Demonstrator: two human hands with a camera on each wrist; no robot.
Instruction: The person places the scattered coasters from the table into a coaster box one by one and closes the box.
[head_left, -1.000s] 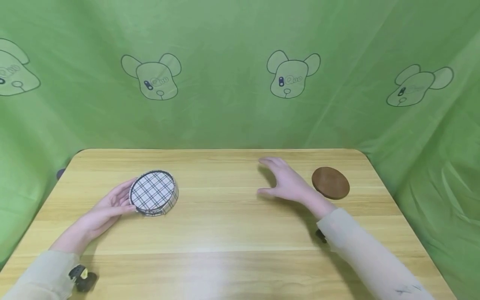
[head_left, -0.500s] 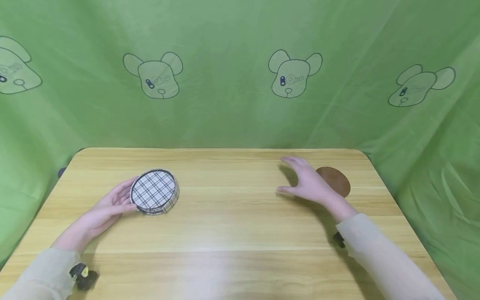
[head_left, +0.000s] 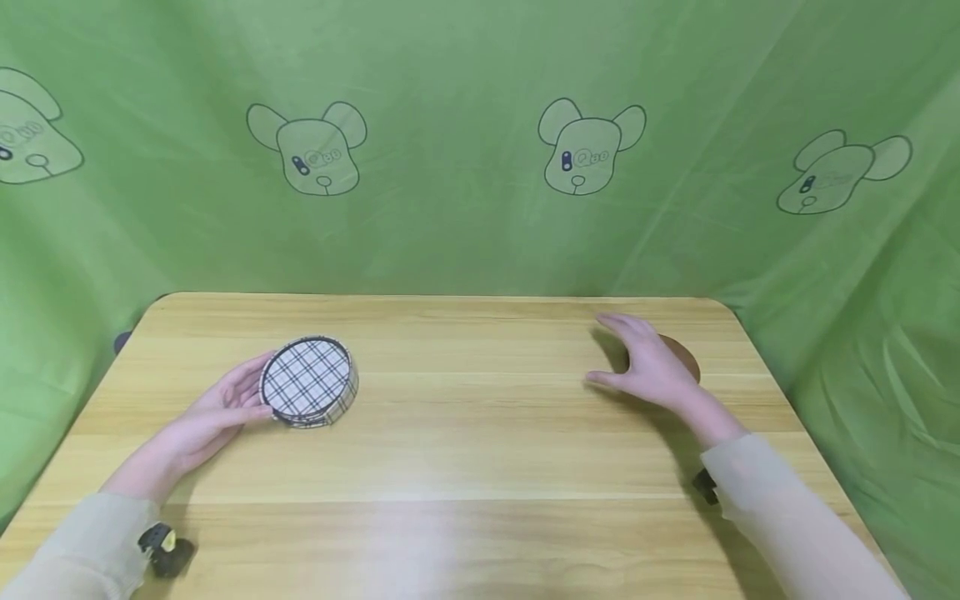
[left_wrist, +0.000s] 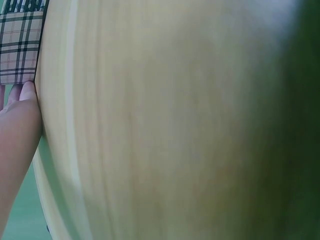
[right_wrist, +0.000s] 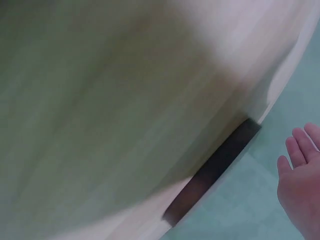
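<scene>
A round box in white-and-dark plaid with a dark rim (head_left: 307, 377) sits on the left of the table. My left hand (head_left: 210, 421) holds its near-left side, thumb in front and fingers behind. Only a corner of the plaid box (left_wrist: 20, 47) shows in the left wrist view, above the fingers. On the right, my right hand (head_left: 651, 365), thumb and fingers spread apart, is over a flat brown disc (head_left: 687, 358) and hides most of it. The disc's thick dark edge (right_wrist: 215, 172) appears in the right wrist view, apart from the hand (right_wrist: 302, 175).
The light wood table (head_left: 450, 450) has rounded far corners. Green cloth (head_left: 450, 233) printed with bear heads hangs behind it and along both sides. A small dark camera (head_left: 168, 552) is strapped at the left wrist.
My right hand has moved right, from left of the brown disc to over it, covering more of the disc. My left hand and the plaid box stay in place.
</scene>
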